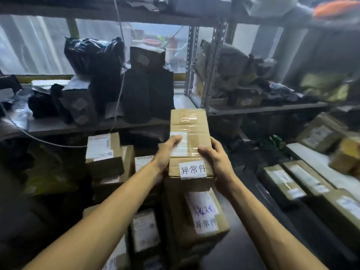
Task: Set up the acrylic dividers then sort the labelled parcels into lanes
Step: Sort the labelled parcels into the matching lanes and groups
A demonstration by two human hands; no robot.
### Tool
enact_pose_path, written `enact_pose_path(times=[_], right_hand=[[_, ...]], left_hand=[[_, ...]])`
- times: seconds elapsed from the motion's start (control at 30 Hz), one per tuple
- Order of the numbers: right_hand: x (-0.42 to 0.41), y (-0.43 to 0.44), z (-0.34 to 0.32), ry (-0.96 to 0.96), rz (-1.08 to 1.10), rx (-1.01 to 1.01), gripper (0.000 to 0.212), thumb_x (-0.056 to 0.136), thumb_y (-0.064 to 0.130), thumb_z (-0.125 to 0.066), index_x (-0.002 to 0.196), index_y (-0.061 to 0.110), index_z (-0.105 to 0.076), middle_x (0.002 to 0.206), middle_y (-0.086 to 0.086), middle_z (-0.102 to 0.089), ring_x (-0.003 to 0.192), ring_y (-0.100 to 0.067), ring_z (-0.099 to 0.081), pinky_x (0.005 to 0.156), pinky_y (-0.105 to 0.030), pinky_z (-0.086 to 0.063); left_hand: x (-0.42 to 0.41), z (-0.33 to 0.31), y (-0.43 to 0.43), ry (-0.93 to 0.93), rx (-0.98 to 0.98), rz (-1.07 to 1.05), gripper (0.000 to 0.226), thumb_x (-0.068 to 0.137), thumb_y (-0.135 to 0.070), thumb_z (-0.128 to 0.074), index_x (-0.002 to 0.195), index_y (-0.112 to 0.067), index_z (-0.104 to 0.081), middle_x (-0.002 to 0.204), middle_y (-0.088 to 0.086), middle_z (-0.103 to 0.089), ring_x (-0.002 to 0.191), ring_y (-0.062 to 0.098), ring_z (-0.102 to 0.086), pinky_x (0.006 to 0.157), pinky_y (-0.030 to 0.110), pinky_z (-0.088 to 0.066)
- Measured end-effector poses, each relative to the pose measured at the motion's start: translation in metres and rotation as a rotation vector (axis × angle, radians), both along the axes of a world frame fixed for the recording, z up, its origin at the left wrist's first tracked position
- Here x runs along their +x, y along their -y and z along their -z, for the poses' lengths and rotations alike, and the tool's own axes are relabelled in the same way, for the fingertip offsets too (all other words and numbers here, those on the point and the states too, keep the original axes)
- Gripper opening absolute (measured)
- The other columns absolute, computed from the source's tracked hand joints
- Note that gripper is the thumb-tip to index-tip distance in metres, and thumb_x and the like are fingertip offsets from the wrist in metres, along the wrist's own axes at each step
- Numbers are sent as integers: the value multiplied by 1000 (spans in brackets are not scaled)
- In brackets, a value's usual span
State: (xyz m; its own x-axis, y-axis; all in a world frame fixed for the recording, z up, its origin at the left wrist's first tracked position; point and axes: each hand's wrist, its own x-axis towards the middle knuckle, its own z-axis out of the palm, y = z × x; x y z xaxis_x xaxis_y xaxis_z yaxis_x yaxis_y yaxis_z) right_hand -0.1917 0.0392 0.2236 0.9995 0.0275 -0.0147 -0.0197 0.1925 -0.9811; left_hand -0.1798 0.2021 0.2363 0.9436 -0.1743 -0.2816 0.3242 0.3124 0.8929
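A long taped cardboard parcel [190,123] with a white handwritten label on its near end is held in the middle of the view. My left hand [166,152] grips its left side, thumb over a white shipping label. On its right side my right hand [216,162] clasps the box. It rests on or just above a second labelled cardboard parcel [198,217]. To the left stands a stack of smaller labelled boxes [105,151]. No acrylic divider is recognisable in view.
A metal shelf [93,125] behind carries black plastic-wrapped parcels [148,94]. A perforated steel upright [212,65] stands just behind the held box. More boxes [292,182] lie in rows at the right. A thin white cable [119,90] hangs at the left.
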Motion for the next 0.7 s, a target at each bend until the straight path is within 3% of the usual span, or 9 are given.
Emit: enact_pose_path(times=[0.1,0.2,0.27,0.37,0.57,0.7], right_hand=[[-13,57,8,-27,40,21,39,90,14,-67,125,23,-54,103,-3,-75,92,-25,-74,76,-37,-61],[-22,123,12,-62,85,26,44,89,12,-66,131,17,-54,106,-6,-75,96,-28,-73,83,-43,-59],[-26,164,14,-72,88,16,45,89,13,-66,132,16,-54,114,-11,-72,100,-30,-71,88,-47,-57],[-32,225,17,-100,103,35,44,89,14,-66,131,19,-54,115,-11,-71,98,-30,-72,78,-41,-59],[-44,326,24,-136,126,27,46,89,14,-66,133,18,-51,119,-16,-69,100,-35,-71,84,-46,-58],[-39,380,32,-156,163,16,48,89,20,-67,134,24,-50,115,-13,-70,94,-32,-73,76,-42,-59]], left_hand=[[-3,8,56,-30,-62,93,47,98,-41,-48,132,-9,-57,117,19,-71,102,32,-71,89,42,-58],[-10,11,123,-21,-12,124,47,98,-42,-48,129,-8,-59,118,21,-70,105,35,-69,95,45,-55],[-16,10,165,-41,-3,125,45,99,-41,-47,127,-8,-59,119,22,-69,98,33,-69,90,43,-56],[-21,11,227,-56,-35,136,47,100,-37,-45,133,-6,-54,120,22,-67,93,31,-68,85,42,-56],[-24,32,326,-67,-59,181,36,98,-41,-48,117,-13,-62,94,11,-77,77,23,-76,62,31,-61],[-11,42,381,-55,-3,214,44,98,-43,-49,127,-12,-59,110,14,-74,90,27,-74,80,37,-60]])
